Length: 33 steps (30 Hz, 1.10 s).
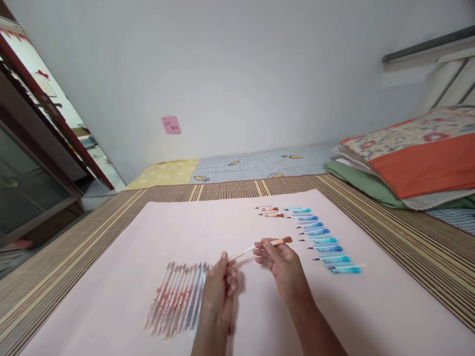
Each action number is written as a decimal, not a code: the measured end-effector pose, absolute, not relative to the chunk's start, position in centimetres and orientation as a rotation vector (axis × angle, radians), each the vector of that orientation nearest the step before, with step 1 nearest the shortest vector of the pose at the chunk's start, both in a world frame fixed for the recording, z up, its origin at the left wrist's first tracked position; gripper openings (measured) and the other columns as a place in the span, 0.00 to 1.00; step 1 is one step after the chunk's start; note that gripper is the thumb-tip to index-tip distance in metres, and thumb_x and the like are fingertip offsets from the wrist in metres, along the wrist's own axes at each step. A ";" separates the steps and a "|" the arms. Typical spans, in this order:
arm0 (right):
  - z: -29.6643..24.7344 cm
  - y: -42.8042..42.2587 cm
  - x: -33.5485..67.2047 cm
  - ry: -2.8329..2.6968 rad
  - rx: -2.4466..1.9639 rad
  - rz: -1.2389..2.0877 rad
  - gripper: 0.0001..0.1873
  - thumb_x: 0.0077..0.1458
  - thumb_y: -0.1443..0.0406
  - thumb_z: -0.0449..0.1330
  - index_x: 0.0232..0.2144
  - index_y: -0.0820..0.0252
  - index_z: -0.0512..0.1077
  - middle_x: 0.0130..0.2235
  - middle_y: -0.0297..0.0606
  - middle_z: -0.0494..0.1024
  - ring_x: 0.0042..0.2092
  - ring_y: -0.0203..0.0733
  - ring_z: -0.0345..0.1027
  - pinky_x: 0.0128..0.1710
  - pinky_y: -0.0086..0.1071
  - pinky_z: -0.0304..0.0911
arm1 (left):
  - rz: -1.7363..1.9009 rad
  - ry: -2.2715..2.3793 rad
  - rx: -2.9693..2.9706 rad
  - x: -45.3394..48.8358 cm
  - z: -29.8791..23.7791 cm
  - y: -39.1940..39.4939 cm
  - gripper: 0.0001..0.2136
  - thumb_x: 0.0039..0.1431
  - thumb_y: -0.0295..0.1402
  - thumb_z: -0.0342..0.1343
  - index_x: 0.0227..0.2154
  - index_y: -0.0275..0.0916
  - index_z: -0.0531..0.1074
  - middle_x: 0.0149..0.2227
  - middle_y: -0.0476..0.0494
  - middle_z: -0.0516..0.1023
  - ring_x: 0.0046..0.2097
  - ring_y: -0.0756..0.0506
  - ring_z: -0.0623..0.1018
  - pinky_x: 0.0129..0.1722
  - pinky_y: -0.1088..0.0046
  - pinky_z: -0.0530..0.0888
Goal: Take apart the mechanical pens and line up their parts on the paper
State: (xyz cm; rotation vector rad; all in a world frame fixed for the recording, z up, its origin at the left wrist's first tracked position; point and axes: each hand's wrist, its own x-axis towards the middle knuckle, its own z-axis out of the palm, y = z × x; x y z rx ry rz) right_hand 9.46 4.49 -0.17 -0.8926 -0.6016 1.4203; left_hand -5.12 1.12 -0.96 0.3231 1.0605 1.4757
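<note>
My left hand pinches the lower end of a slim, pale pen rod between thumb and fingers. The rod slants up toward my right hand, whose closed fingers grip a peach pen cap with a brown end. Whether rod and cap are joined is hidden by my right fingers. Beside my left hand lies a tight row of translucent pens, reddish on the left and bluish on the right. Past my right hand runs a column of blue pen caps paired with thin dark-tipped rods. Brown caps with similar rods lie farther back.
Everything lies on a large pale pink sheet over a striped mat. Folded orange and floral bedding is piled at right. Behind are checked cloth and a wall bearing a pink note. A doorway opens at left.
</note>
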 end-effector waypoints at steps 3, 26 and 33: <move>-0.3 4.6 9.6 -0.515 -0.843 1.447 0.24 0.33 0.56 0.78 0.32 0.62 0.77 0.36 0.44 0.83 0.37 0.45 0.77 0.39 0.37 0.72 | 1.470 1.013 0.255 -5.2 -0.8 1.2 0.25 0.42 0.49 0.72 0.28 0.29 0.74 0.16 0.52 0.70 0.13 0.59 0.60 0.12 0.83 0.50; -0.4 5.1 9.4 -0.608 -0.872 1.214 0.21 0.43 0.51 0.73 0.29 0.61 0.78 0.27 0.35 0.74 0.28 0.36 0.67 0.23 0.27 0.63 | 1.474 0.967 0.161 -4.8 0.0 1.2 0.21 0.46 0.45 0.72 0.25 0.30 0.73 0.16 0.53 0.69 0.13 0.61 0.58 0.11 0.85 0.51; -1.5 5.3 9.6 -0.326 -0.772 1.330 0.17 0.41 0.57 0.76 0.31 0.59 0.78 0.27 0.30 0.73 0.30 0.33 0.69 0.29 0.25 0.68 | 1.438 0.836 0.192 -4.7 -0.2 1.1 0.20 0.44 0.43 0.73 0.24 0.32 0.71 0.15 0.56 0.66 0.13 0.61 0.56 0.12 0.84 0.51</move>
